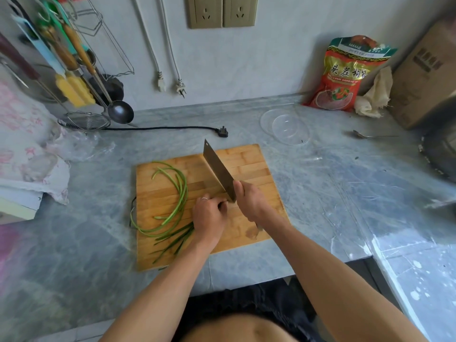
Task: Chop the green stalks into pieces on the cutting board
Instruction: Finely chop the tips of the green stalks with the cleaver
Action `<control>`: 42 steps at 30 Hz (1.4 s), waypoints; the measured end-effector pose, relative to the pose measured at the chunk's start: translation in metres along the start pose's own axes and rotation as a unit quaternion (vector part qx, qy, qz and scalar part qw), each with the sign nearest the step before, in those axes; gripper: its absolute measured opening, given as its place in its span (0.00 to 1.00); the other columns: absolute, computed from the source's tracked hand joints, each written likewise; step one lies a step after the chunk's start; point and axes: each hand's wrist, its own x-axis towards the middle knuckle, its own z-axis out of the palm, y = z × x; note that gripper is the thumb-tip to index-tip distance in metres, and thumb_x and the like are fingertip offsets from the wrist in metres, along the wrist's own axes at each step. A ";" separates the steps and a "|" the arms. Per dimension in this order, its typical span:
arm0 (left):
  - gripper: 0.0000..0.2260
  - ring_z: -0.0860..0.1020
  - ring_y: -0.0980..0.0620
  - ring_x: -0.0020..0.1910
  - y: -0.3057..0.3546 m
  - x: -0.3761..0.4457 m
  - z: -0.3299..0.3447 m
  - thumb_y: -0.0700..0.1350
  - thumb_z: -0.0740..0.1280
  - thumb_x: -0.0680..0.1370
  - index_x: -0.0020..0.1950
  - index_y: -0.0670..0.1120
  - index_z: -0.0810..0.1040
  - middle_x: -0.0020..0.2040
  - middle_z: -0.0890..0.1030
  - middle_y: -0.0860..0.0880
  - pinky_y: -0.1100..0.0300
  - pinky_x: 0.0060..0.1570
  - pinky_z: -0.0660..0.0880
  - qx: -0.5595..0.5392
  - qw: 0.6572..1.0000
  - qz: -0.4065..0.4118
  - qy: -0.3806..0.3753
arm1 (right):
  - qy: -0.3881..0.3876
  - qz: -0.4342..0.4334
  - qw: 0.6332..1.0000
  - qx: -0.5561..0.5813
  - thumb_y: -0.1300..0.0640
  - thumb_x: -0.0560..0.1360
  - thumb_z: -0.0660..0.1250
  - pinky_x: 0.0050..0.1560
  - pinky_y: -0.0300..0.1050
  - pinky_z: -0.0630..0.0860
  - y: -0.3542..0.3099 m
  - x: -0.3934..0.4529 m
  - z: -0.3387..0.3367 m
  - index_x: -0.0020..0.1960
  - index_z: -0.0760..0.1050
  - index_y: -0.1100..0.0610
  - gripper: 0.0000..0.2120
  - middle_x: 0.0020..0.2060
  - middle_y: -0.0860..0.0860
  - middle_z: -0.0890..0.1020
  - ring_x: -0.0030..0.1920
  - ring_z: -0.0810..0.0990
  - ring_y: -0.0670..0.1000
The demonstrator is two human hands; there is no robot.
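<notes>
**Cleaver poised at the stalk ends, first cuts not yet visible**

Fingers [223, 202] of the left hand [209, 218] curl down over the gathered ends of the green stalks [176, 211], pinning the bunch to the cutting board [249, 166]; a ring shows on one finger. The right hand [249, 202] is wrapped around the handle of the cleaver [217, 170], whose blade slants away toward 11 o'clock, its heel just beside the left knuckles.

The stalks lie on the left half of the board: from the pinning hand they trail out toward 8 o'clock, then loop round and arc up toward 12 o'clock, one curl hanging over the board's left edge. No cut pieces are visible on the wood, so the chopping appears to be at its very start, with the bunch lined up and the blade set for the first slice.

The next move likely calls for bringing the blade down just past the curled fingertips, then sliding the left hand back along the bunch to feed more length.

Beyond the board, at 1 o'clock, a clear glass bowl [286, 127] sits on the grey counter [333, 183], well apart.
</notes>
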 end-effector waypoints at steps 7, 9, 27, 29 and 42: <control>0.07 0.78 0.44 0.41 -0.007 -0.001 0.002 0.42 0.70 0.76 0.50 0.50 0.87 0.43 0.82 0.45 0.47 0.43 0.76 -0.010 1.000 0.024 0.002 | 0.002 0.004 0.999 0.039 0.45 0.83 0.48 0.33 0.47 0.71 0.008 -0.009 -0.014 0.40 0.69 0.57 0.23 0.30 0.49 0.72 0.30 0.70 0.49; 0.07 0.78 0.43 0.43 -0.009 -0.002 0.001 0.41 0.70 0.75 0.51 0.48 0.86 0.43 0.82 0.45 0.47 0.43 0.76 0.001 0.999 0.039 0.007 | 0.013 0.008 0.998 0.055 0.45 0.83 0.48 0.34 0.47 0.70 0.013 -0.014 -0.017 0.41 0.71 0.60 0.24 0.28 0.48 0.71 0.29 0.69 0.49; 0.07 0.79 0.42 0.44 -0.018 -0.016 -0.010 0.37 0.70 0.74 0.49 0.43 0.85 0.44 0.82 0.44 0.49 0.42 0.77 0.040 0.998 0.046 0.009 | -0.059 0.014 0.998 0.014 0.42 0.82 0.49 0.28 0.42 0.68 0.018 -0.033 -0.015 0.39 0.69 0.58 0.24 0.28 0.50 0.72 0.28 0.70 0.50; 0.08 0.80 0.42 0.44 -0.020 -0.017 -0.009 0.36 0.69 0.74 0.50 0.43 0.85 0.45 0.82 0.44 0.48 0.43 0.78 0.033 0.998 0.043 0.013 | -0.053 0.019 0.998 0.024 0.43 0.83 0.49 0.27 0.41 0.68 0.020 -0.031 -0.017 0.40 0.70 0.59 0.24 0.28 0.50 0.72 0.27 0.69 0.49; 0.08 0.79 0.43 0.45 -0.012 -0.014 -0.001 0.37 0.69 0.75 0.51 0.44 0.86 0.45 0.81 0.45 0.48 0.44 0.77 0.004 0.999 0.022 0.027 | -0.075 0.047 0.995 0.054 0.41 0.82 0.49 0.24 0.41 0.68 0.032 -0.032 -0.025 0.39 0.68 0.56 0.23 0.27 0.52 0.72 0.22 0.69 0.47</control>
